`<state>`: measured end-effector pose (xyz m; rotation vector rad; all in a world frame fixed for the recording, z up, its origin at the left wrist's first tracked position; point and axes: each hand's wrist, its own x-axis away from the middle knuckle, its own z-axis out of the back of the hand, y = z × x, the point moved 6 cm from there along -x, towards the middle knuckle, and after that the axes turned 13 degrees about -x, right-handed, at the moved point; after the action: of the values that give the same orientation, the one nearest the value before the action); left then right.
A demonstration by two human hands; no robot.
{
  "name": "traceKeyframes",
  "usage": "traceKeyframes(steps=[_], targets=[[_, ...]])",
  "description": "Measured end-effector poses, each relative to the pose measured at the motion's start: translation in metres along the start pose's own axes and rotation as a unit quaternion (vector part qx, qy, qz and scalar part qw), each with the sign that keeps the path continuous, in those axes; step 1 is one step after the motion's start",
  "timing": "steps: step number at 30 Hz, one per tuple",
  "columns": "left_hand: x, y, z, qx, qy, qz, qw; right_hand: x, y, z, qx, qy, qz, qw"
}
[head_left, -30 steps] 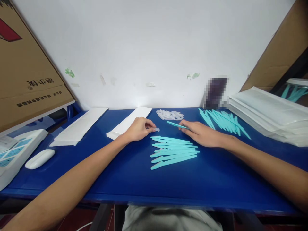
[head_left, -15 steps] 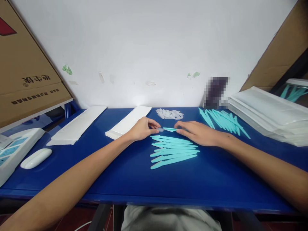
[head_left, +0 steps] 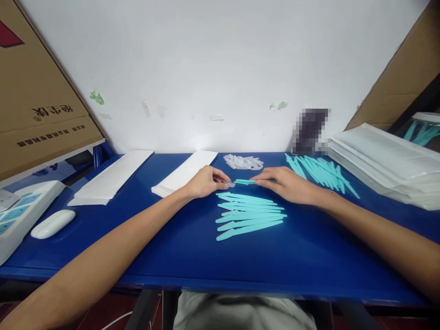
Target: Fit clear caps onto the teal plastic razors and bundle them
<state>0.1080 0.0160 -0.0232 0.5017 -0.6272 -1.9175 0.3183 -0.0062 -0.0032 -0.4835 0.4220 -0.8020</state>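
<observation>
My left hand point(head_left: 207, 181) pinches a small clear plastic cap point(head_left: 231, 184) between thumb and fingertips. Facing it is a teal eyebrow razor point(head_left: 244, 182), its rear end gripped by my right hand point(head_left: 285, 183). The razor's tip lies close to the cap; whether they touch I cannot tell. Just below both hands, several teal eyebrow razors point(head_left: 250, 215) are fanned out in a row on the blue table point(head_left: 261, 266). A pile of clear caps point(head_left: 243, 162) sits behind my hands. More razors lie in a loose heap point(head_left: 319, 172) beyond my right hand.
Two white paper packets point(head_left: 187, 172) point(head_left: 112, 176) lie at the back left. A white computer mouse point(head_left: 53, 224) and a power strip point(head_left: 25, 215) are at far left. Stacked clear plastic sleeves point(head_left: 395, 160) stand at right. Cardboard point(head_left: 41, 91) leans left; the wall point(head_left: 213, 68) closes the back.
The razor in my right hand has turned slightly, and the fingers of that hand have closed more around it. My left hand keeps the cap in nearly the same place.
</observation>
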Motion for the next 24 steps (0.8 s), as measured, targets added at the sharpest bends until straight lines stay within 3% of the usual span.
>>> traceKeyframes(steps=[15,24], targets=[[-0.0010,0.0019,0.0004,0.011,-0.007,0.028,1.000,-0.0011,-0.0043,0.0006,0.047,0.023,0.030,0.998],[-0.0020,-0.0016,-0.0006,0.018,-0.009,0.026,0.999,-0.0046,-0.0018,-0.0060,0.046,0.007,0.025,0.999]])
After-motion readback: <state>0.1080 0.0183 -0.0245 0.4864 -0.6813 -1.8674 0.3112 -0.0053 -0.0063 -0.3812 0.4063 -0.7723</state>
